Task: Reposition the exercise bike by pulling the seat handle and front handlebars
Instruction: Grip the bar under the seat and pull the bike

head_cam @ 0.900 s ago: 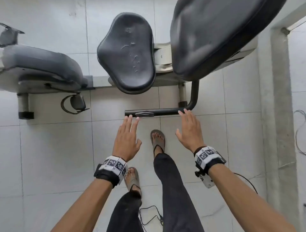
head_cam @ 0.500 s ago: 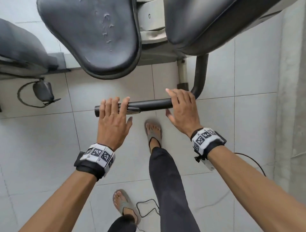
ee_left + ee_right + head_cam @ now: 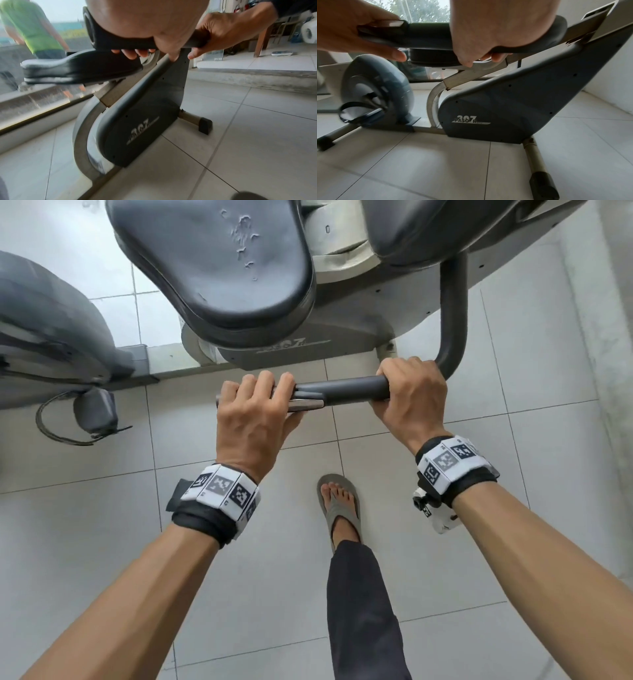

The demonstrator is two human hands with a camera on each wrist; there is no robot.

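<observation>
Seat handle (image 3: 346, 392), a smooth dark tube, gripped by left hand (image 3: 255, 419) and right hand (image 3: 409, 395).

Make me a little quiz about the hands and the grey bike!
1. True or false: both hands grip the black padded seat handle bar.
2. Which hand sits nearer the bar's free end? A left hand B right hand
3. Fill in: the black cushioned bike seat is ___ the bar in the head view.

Key: 1 true. 2 A. 3 above.
</observation>
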